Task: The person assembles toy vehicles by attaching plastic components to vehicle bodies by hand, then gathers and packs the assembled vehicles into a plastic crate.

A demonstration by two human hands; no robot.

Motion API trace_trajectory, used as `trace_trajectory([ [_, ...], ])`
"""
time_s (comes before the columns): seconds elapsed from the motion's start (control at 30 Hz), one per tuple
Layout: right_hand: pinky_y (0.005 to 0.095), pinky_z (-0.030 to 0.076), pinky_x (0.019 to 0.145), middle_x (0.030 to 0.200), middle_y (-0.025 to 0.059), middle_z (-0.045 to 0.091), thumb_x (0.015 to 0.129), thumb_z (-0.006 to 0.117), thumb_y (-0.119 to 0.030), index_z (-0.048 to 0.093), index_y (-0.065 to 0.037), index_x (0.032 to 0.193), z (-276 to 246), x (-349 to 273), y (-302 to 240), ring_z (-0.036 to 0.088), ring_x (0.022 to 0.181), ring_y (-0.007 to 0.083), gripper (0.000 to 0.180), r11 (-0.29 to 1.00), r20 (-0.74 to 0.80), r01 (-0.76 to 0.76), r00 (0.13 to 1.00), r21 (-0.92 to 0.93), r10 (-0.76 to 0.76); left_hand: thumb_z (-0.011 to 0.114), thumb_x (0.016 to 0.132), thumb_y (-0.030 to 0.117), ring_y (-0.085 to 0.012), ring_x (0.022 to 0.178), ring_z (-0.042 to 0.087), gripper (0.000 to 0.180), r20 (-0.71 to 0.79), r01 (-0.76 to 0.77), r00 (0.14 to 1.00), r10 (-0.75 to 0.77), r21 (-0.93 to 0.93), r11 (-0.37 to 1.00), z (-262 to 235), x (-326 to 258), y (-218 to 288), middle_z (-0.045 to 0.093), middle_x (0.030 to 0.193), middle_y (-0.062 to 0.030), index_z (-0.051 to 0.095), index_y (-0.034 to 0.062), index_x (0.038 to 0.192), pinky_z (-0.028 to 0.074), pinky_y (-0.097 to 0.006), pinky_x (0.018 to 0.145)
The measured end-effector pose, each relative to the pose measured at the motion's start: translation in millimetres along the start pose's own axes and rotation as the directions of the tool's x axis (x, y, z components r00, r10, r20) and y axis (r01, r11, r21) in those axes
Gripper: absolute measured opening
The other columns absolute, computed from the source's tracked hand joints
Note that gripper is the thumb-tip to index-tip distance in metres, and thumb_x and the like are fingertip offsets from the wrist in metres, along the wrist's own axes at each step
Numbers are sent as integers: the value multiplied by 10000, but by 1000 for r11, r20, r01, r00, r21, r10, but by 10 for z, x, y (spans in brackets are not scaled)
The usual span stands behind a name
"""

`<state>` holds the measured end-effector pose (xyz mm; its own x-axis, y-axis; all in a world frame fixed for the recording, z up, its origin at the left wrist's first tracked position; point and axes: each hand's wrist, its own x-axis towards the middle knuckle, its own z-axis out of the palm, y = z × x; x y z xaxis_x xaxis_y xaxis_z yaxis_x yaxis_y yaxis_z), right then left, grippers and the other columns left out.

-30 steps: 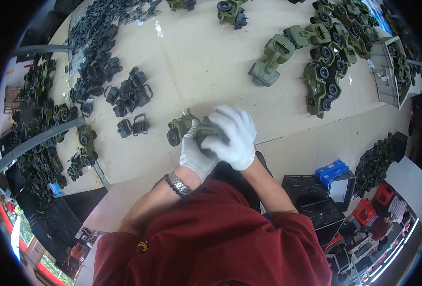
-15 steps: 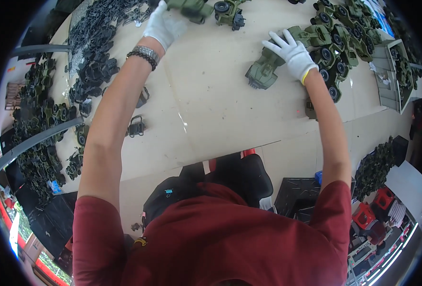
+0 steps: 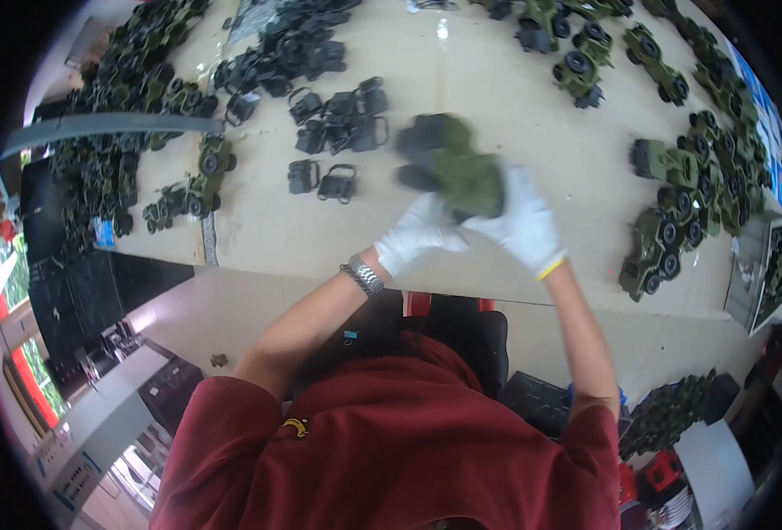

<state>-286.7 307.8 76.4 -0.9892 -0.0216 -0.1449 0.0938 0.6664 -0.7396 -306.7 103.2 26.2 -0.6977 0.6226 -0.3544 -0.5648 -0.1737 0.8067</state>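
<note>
An olive-green toy truck (image 3: 469, 177), smeared by motion, is held above the table in front of me. Its dark lumps, perhaps wheels, point to the far left. My right hand (image 3: 523, 223), in a white glove, is closed around its right side. My left hand (image 3: 422, 235), also white-gloved, closes on its near lower side, where the fingers are partly hidden. Left of the truck, several loose black frame-like parts (image 3: 336, 184) lie on the table.
The pale table (image 3: 391, 256) carries a heap of black parts (image 3: 294, 53) at the far left. Green toy trucks (image 3: 665, 238) crowd the right side beside a grey bin (image 3: 751, 265). More trucks (image 3: 113, 132) stand at left behind a curved grey bar (image 3: 113, 126).
Both hands have come back toward my body and together on a toy truck. My right hand has left the truck at the right. The view has shifted left.
</note>
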Motion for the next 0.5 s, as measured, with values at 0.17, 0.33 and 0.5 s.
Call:
trace_trajectory([
  [0.17,454,525,932,1293,176,604,820,762,-427,591,-60,1288,478,784,-354,630,1109,387,618,950,241,133,949,283,-204,734,912,247,-254,1245,563,502,-400,-201,912,86,-255,946,-773,-654,483,602,1316,-72,542,64,1339,429,-452,1096],
  [0.33,468,542,881,1134,181,679,869,702,-416,674,-54,1068,1551,1621,-312,655,1074,371,414,946,-110,-262,963,-192,244,690,944,323,-257,1265,554,532,-471,-252,875,112,-247,936,-1195,-1166,719,593,1338,-90,521,56,1372,430,-449,1100],
  [0.5,491,548,849,1123,166,656,892,665,-331,670,-75,1011,1712,1599,-88,663,1057,338,283,871,-214,-405,910,-277,355,706,934,300,-241,1241,567,534,-483,-247,870,97,-259,934,-1233,-1384,711,602,1311,-76,517,60,1372,436,-446,1093],
])
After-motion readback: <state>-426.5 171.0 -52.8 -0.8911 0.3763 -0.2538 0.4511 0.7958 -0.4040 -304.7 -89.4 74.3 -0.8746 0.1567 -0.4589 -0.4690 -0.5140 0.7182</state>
